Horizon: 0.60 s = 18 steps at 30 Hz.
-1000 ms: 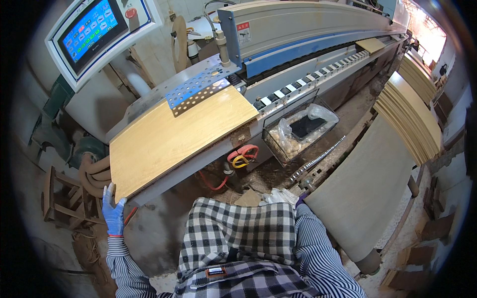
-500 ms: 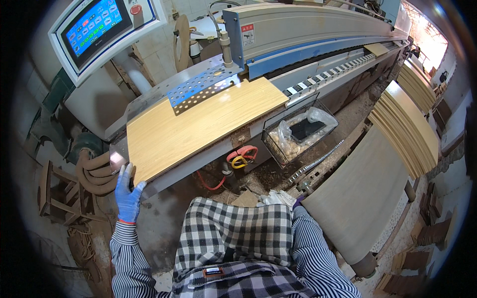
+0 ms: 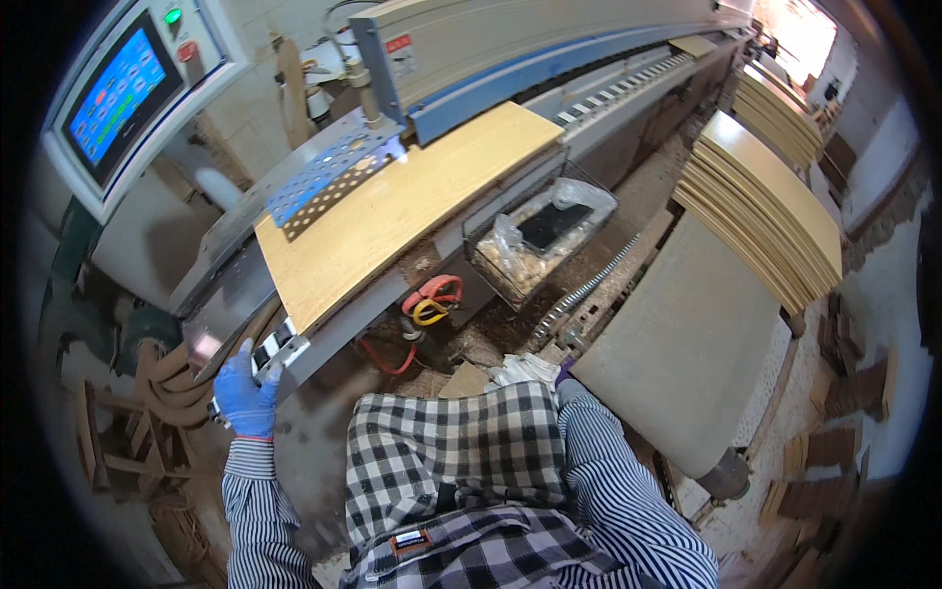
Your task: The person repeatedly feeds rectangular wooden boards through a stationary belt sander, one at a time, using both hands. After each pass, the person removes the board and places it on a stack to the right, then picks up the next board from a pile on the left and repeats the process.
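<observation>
My left hand [image 3: 246,394], in a blue glove, rests at the near-left end of the machine's feed track [image 3: 278,349], fingers and thumb apart. It appears to touch the black and white pads there and holds nothing. Just beyond it lies a light wood-grain board [image 3: 392,216], flat on the track, its near corner apart from my fingertips. The board's far edge passes beneath a perforated blue plate [image 3: 329,175]. My right hand [image 3: 525,371], in a whitish glove with a purple cuff, is low by the apron; its fingers are indistinct.
A wire basket [image 3: 540,240] with plastic wrap and a dark flat item hangs on the machine's side. Stacked boards [image 3: 760,211] lie on a grey conveyor [image 3: 687,334] to the right. Red and yellow loops [image 3: 432,299] hang below the track. A control screen [image 3: 118,103] stands at upper left.
The board has slid away to the far right along the track, uncovering pads at its near end. My left hand has come off the board's corner. The view has shifted slightly.
</observation>
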Motion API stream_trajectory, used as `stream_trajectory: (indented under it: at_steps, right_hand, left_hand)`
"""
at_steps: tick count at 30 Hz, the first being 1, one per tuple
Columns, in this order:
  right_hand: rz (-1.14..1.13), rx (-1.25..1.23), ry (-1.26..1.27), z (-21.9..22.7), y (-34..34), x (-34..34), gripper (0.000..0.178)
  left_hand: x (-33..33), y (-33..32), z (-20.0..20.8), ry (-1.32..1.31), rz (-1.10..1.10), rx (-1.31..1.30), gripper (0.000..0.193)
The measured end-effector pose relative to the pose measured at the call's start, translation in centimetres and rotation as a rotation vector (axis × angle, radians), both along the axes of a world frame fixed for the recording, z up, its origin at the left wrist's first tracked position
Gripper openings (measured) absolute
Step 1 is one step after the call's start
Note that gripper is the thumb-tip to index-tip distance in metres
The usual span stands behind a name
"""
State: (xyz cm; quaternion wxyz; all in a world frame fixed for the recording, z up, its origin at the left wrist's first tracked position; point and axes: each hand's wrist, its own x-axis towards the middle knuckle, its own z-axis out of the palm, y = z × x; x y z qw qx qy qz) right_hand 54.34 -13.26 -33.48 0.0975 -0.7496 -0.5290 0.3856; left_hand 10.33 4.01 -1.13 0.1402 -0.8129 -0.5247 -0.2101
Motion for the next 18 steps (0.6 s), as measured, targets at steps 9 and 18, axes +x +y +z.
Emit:
stream_trajectory:
  at_steps: [9,18]
  right_hand:
    - [-0.029,0.011,-0.006,0.17,0.49,-0.13,0.051]
    - [-0.065,0.0,-0.016,0.15,-0.17,0.06,0.05]
  left_hand:
    - [-0.53,-0.04,-1.16,0.034,0.038,0.052,0.062]
    - [-0.38,0.13,-1.42,-0.017,-0.024,0.139,0.062]
